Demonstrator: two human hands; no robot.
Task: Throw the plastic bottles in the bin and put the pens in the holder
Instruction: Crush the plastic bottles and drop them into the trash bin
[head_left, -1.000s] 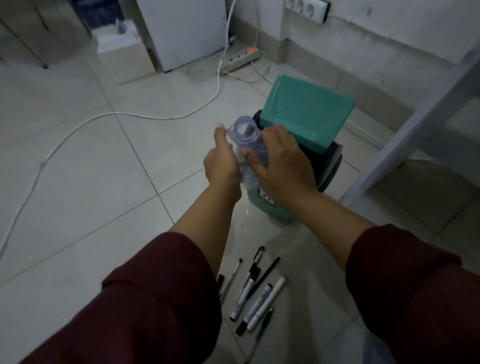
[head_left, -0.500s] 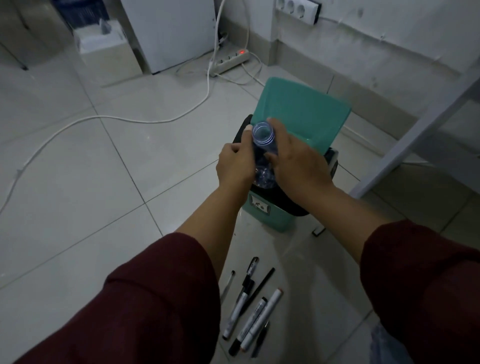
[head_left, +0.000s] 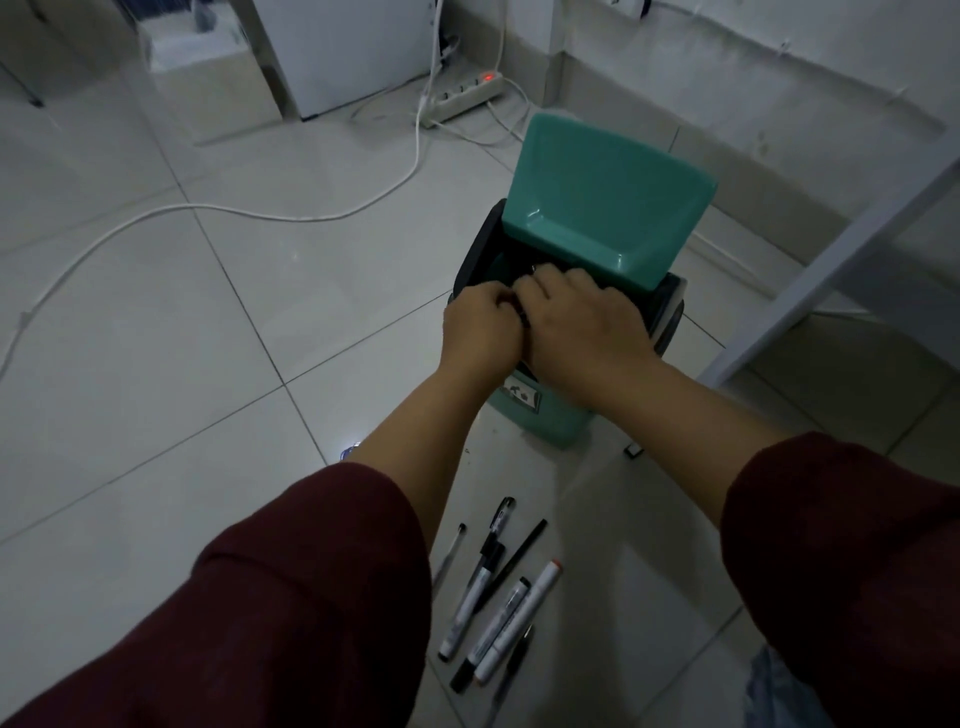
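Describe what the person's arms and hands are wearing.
Both arms wear loose dark maroon long sleeves, the left sleeve and right sleeve pushed up so the forearms are bare. The left hand and right hand are bare: no gloves, rings, watch or bracelet visible.

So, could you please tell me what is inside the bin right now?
The bin stands open, lid up. Only a dark interior shows. Both hands, left and right, cover most of the opening, so no bottle can be made out inside.
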